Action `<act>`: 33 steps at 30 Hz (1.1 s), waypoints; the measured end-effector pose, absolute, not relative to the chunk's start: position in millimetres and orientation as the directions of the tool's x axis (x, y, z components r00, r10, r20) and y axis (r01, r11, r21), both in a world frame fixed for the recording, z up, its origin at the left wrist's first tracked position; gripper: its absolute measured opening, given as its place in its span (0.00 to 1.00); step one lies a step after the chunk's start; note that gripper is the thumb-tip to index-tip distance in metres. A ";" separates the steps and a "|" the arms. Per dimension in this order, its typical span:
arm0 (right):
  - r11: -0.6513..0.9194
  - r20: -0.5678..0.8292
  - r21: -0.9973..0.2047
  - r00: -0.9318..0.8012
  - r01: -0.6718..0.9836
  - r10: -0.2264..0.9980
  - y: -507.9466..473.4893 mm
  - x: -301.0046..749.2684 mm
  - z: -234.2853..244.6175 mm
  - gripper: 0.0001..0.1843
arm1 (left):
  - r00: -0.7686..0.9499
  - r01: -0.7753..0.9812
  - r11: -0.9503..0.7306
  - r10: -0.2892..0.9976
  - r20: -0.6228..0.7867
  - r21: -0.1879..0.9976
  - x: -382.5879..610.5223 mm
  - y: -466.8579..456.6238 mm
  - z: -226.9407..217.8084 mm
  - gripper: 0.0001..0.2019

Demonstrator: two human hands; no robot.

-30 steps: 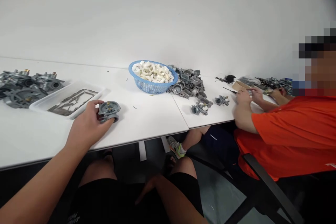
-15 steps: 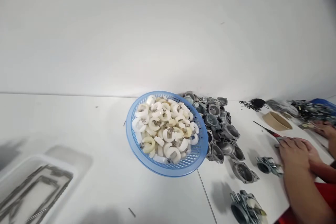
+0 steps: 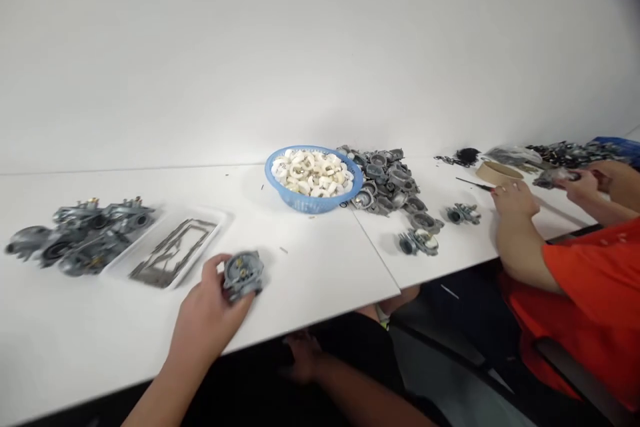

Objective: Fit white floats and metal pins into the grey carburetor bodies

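My left hand (image 3: pixel 210 310) is closed around a grey metal carburetor body (image 3: pixel 243 273), held near the table's front edge. Its round open face, with brass parts inside, is turned up. Low over my lap, below the table edge, is my right hand (image 3: pixel 303 355); it is dark and blurred, so its fingers cannot be made out. Just left of the held carburetor lies a white tray (image 3: pixel 220 219) with thin metal pins in it. A blue plastic basket (image 3: pixel 315 203) full of white C-shaped floats stands farther back.
Several carburetors (image 3: pixel 95 233) lie left of the tray. Grey float bowls (image 3: pixel 393 180) are heaped beside the basket, with two carburetors (image 3: pixel 419 241) in front. At right, a co-worker in an orange shirt (image 3: pixel 595 293) rests a hand by a screwdriver (image 3: pixel 475 184); another person's hands hold a part.
My view has pulled back and lowered, so the basket looks smaller. My left hand with the carburetor, my right hand and the left-hand carburetors have come into view.
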State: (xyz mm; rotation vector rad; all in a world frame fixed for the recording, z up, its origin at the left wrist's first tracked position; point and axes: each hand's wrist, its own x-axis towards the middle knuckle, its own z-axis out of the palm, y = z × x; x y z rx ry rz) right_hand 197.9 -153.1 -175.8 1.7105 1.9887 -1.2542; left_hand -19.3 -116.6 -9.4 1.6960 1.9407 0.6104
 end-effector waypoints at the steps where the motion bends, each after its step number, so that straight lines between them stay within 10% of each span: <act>1: -0.028 -0.672 -0.463 -0.330 0.886 0.663 -170.3 197.7 -172.6 0.34 | -0.117 0.771 0.130 0.991 -0.062 0.624 -16.6 -117.6 -3.3 0.27; 6: 0.098 -0.605 -0.600 -0.531 0.794 0.593 -221.5 215.4 -109.3 0.43 | -0.147 0.770 0.078 0.987 0.058 0.633 -14.6 -123.6 3.1 0.27; 10: 0.243 -0.251 -0.817 -0.703 0.522 0.665 -227.0 234.7 -20.7 0.36 | -0.067 0.782 -0.044 0.986 0.154 0.621 -15.9 -123.5 -0.6 0.28; 15: 0.302 0.097 -0.585 -0.305 0.753 0.947 -165.3 238.8 30.9 0.16 | -0.021 0.789 -0.113 0.977 0.210 0.604 -16.4 -113.2 -3.1 0.28; 33: 0.189 0.181 -0.523 -0.108 0.831 0.978 -70.8 194.9 -10.7 0.14 | -0.102 0.739 -0.061 0.975 0.200 0.671 -21.5 -102.6 -10.5 0.40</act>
